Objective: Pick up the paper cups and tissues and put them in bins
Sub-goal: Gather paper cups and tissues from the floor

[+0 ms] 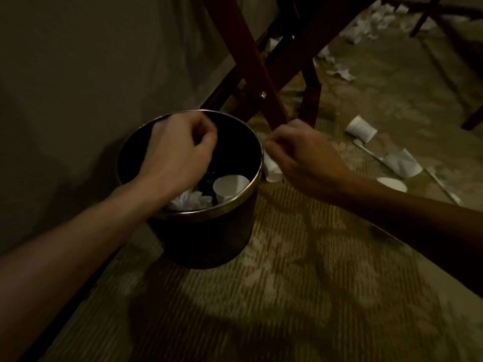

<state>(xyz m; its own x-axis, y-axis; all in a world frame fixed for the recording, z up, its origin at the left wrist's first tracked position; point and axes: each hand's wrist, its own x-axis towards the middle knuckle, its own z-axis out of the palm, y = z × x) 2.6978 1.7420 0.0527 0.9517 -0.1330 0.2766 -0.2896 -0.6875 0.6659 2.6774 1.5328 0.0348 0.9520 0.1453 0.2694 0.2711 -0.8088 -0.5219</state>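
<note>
Two hands work at the bin [251, 163], which stands on the carpet [300, 270] close to the wall. The left hand [180, 147] hangs over the bin's mouth with fingers curled shut, seemingly holding nothing. The right hand [305, 152], just outside the right rim, pinches a crushed paper cup [271, 168]. A cup [230, 186] and tissues [188, 201] already lie inside. This looks like the drop step: next, carry the cup over the rim and release. More cups [362, 129] and tissues [339, 71] litter the carpet's far right.
</note>
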